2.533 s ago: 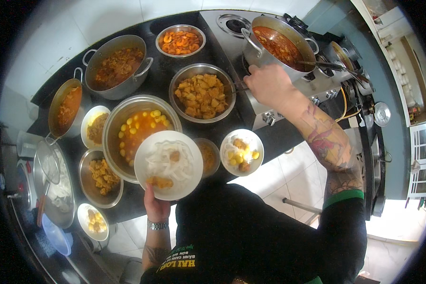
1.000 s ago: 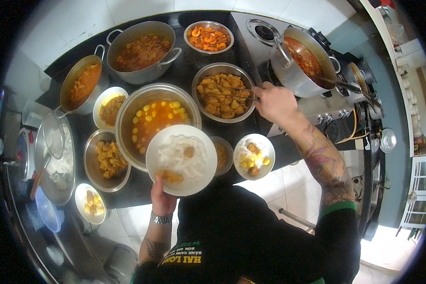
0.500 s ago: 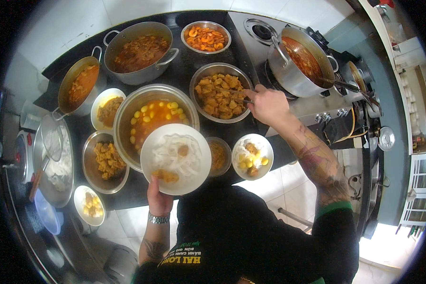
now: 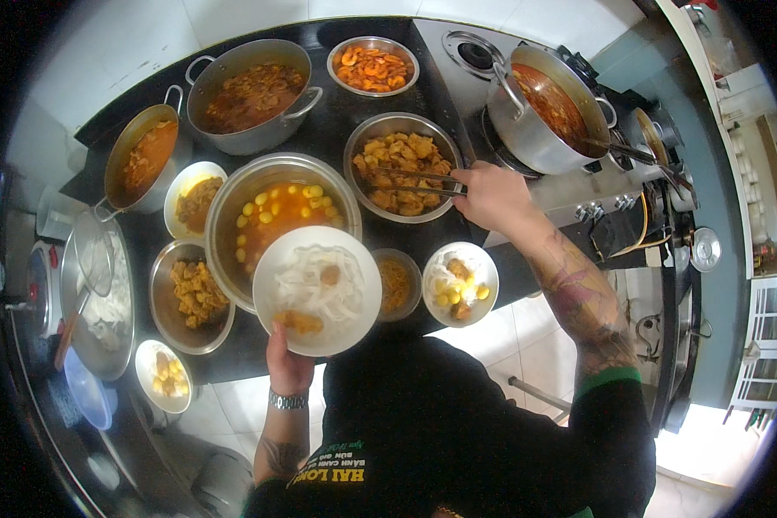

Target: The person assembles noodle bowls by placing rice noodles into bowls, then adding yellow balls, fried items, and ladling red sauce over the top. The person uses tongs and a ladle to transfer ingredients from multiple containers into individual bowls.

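Note:
My left hand (image 4: pixel 291 363) grips the near rim of a white bowl (image 4: pixel 354 331), thumb over its edge. White noodles (image 4: pixel 324 285) and two brownish-orange pieces lie inside. My right hand (image 4: pixel 495 198) is closed around metal tongs (image 4: pixel 419 180), whose arms are apart and reach left over a steel bowl (image 4: pixel 356 195) of orange-brown chunks (image 4: pixel 410 154). Whether the tips pinch a chunk, I cannot tell. The white bowl is held above the near edge of a large steel pot (image 4: pixel 218 224) with orange broth and yellow, egg-like balls.
Right of the held bowl stands another filled white bowl (image 4: pixel 487 272); a small dish of shreds (image 4: pixel 395 285) is between them. Shrimp fill a bowl (image 4: pixel 373 69) at the back. A stew pot (image 4: pixel 544 155) sits on the stove. More pots and bowls crowd the left, beside a strainer (image 4: pixel 93 255).
My right hand has shifted slightly right, and the tongs now show more fully over the chunks with their arms apart. The held bowl has barely moved.

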`<action>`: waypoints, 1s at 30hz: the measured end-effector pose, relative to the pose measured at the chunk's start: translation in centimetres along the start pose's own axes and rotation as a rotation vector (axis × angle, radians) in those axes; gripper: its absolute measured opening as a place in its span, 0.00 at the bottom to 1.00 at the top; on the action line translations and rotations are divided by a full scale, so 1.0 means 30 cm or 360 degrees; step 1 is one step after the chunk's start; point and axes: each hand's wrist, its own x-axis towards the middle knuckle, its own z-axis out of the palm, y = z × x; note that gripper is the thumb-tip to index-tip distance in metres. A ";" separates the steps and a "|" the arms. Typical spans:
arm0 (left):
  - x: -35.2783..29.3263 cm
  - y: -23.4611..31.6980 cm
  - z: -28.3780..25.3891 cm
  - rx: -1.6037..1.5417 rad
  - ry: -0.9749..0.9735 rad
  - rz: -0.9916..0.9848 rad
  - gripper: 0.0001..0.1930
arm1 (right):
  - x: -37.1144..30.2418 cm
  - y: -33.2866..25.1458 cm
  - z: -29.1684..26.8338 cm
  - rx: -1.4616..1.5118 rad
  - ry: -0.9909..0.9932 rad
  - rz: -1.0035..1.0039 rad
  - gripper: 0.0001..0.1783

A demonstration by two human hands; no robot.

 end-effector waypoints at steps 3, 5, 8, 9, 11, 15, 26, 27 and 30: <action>0.000 0.001 0.016 0.0041 0.0144 0.0017 0.30 | 0.013 0.005 0.012 -0.0091 -0.0004 0.0086 0.19; 0.004 -0.002 0.021 0.0033 0.0177 0.0030 0.30 | 0.014 0.018 0.001 -0.0061 0.0080 0.0085 0.19; 0.008 -0.009 0.018 -0.0018 0.0258 0.0054 0.29 | 0.011 0.042 -0.031 -0.0050 0.0202 0.0168 0.19; 0.009 -0.013 0.016 0.0000 0.0200 0.0076 0.29 | 0.011 0.051 -0.042 -0.0054 0.0270 0.0189 0.19; 0.004 -0.003 0.002 -0.0081 0.0129 -0.0010 0.31 | 0.015 0.062 -0.052 -0.0079 0.0328 0.0222 0.19; 0.008 -0.011 -0.011 0.0057 0.0099 0.0013 0.29 | 0.013 0.079 -0.040 -0.0141 0.0378 0.0225 0.19; -0.003 -0.006 -0.012 -0.0112 0.0078 -0.0042 0.33 | 0.014 0.031 0.036 -0.0192 0.0315 0.0001 0.13; -0.006 -0.005 -0.010 -0.0110 0.0055 -0.0044 0.33 | 0.010 0.034 0.029 -0.0183 0.0327 0.0015 0.13; -0.012 -0.001 -0.007 -0.0097 0.0016 -0.0093 0.34 | -0.011 0.042 0.008 -0.0158 0.0335 0.0041 0.12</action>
